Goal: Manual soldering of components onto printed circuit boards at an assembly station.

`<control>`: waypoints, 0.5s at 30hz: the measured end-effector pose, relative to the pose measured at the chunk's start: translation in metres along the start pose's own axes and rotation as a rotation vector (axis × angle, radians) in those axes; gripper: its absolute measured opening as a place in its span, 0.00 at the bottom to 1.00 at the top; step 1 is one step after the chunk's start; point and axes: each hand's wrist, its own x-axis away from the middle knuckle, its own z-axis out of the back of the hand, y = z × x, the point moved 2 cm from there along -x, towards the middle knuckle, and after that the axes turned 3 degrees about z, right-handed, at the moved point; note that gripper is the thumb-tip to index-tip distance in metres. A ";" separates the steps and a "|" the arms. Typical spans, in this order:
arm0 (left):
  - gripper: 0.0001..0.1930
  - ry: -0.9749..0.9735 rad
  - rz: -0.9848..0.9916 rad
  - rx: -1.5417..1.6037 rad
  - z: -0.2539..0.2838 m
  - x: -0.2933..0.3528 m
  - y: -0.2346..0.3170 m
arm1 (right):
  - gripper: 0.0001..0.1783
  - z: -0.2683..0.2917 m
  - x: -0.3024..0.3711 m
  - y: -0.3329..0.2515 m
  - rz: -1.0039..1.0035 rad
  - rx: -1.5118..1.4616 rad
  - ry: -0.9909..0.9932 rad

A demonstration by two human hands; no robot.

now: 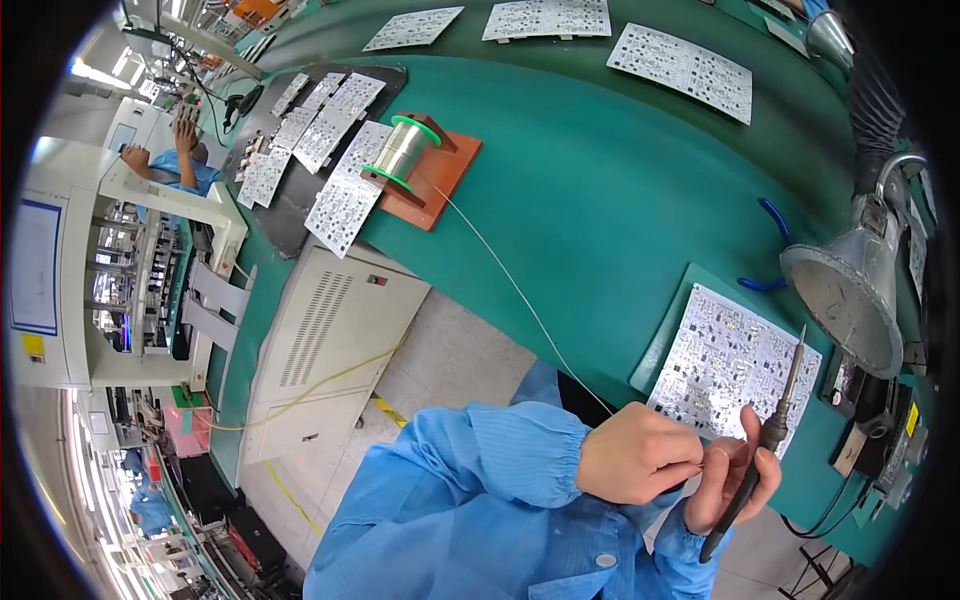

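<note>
My right hand [735,480] grips a soldering iron [770,435], its dark handle slanting down and its metal tip pointing up over the board. My left hand [640,455] is closed in a pinch on solder wire [525,300], which runs taut from the spool [402,152]. The fingertips of both hands meet or nearly meet; the wire's end is hidden there. Just beyond the hands, a white circuit board [725,350] full of small components lies on a green pad [655,365]. The spool has green rims and sits on a reddish-brown stand [440,195].
A metal fume-extraction hood [845,300] stands right of the board, close to the iron's tip. Blue-handled pliers [770,250] lie beside it. More circuit boards [685,70] rest along the far side and on a black mat [375,80] at left. Another person [180,165] works at far left.
</note>
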 end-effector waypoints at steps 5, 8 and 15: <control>0.03 0.034 -0.017 -0.034 0.013 -0.001 -0.002 | 0.27 0.011 0.003 0.005 0.016 0.089 0.050; 0.03 0.126 0.111 -0.024 0.026 0.006 -0.006 | 0.29 0.010 -0.006 0.008 0.060 0.161 0.035; 0.04 0.365 0.449 0.035 0.043 0.012 -0.027 | 0.28 0.046 -0.015 0.011 0.109 0.624 -0.274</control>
